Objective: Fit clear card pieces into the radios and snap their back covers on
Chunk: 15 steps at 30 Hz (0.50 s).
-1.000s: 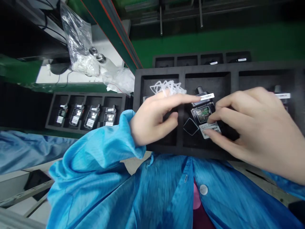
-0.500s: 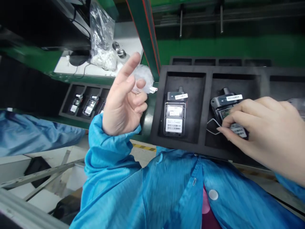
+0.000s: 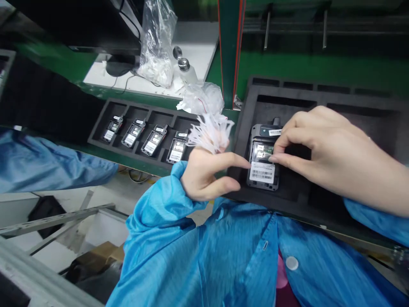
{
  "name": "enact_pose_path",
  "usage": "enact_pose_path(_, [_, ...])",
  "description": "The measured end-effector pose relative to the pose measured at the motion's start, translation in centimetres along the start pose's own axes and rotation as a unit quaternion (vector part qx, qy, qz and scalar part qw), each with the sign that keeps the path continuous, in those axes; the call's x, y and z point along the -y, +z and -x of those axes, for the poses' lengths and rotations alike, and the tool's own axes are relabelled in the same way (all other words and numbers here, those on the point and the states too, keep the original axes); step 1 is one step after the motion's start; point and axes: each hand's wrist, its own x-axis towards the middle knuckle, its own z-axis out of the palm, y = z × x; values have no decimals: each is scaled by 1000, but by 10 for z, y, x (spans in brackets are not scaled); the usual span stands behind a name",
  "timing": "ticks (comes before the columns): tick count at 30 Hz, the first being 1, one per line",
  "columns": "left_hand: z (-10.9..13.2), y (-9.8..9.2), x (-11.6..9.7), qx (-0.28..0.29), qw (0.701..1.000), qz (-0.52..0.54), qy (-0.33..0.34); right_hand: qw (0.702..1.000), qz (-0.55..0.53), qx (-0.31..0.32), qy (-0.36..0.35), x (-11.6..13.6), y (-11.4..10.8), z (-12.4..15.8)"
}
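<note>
My left hand (image 3: pixel 207 170) has its rear fingers curled around a bundle of thin white strips (image 3: pixel 211 132) that fan out. Its thumb and forefinger stretch apart toward a black handheld radio (image 3: pixel 265 157). The radio lies open-backed in a compartment of a black foam tray (image 3: pixel 241 187), showing a barcode label and a metal card slot. My right hand (image 3: pixel 306 145) pinches thumb and forefinger together at the radio's right edge, beside the slot. What is between those fingertips is too small to make out.
Another black tray (image 3: pixel 128 151) on the left holds several similar radios (image 3: pixel 155 140). A co-worker's blue sleeve (image 3: pixel 54 164) reaches in there. Behind stand clear plastic bags (image 3: pixel 156 47), a metal-capped bottle (image 3: pixel 188 70) and a monitor (image 3: pixel 79 25). A green post (image 3: pixel 230 55) rises between the stations.
The view has shifted. My right hand held a thin white loop over a radio; that loop no longer shows. My left hand has turned from palm up and come nearer the tray, its white strips now visible.
</note>
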Motion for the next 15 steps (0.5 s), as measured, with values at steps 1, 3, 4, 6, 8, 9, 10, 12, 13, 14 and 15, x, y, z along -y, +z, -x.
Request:
enact_pose_path(1, [1, 0, 1, 27, 998, -36, 42, 1000, 8, 8, 13, -2, 6, -3])
enact_pose_path(3, [4, 2, 3, 73, 988, -106, 85, 999, 30, 15, 35, -3, 12, -6])
enact_pose_path(4, [5, 4, 3, 90, 983, -138, 84, 998, 42, 15, 42, -3, 13, -6])
enact_pose_path(6, [6, 8, 3, 106, 974, -181, 90, 997, 65, 6, 51, -2, 12, -5])
enact_pose_path(8, [6, 11, 3, 100, 967, -207, 110, 995, 82, 1, 59, 0, 10, -5])
enact_pose_path(9, [5, 12, 4, 95, 965, -216, 117, 994, 88, 0, 64, 1, 10, -5])
enact_pose_path(10, [4, 13, 4, 93, 963, -222, 121, 993, 93, -1, 68, 1, 10, -6])
enact_pose_path(12, [2, 13, 5, 92, 959, -235, 127, 992, 99, 3, 73, 2, 11, -7])
enact_pose_path(13, [0, 13, 5, 93, 957, -241, 128, 992, 100, 1, 74, 2, 12, -7])
enact_pose_path(14, [-1, 12, 5, 95, 956, -247, 127, 992, 100, -1, 73, 2, 12, -7])
enact_pose_path(15, [-2, 12, 5, 96, 955, -251, 126, 992, 100, -1, 72, 1, 12, -7])
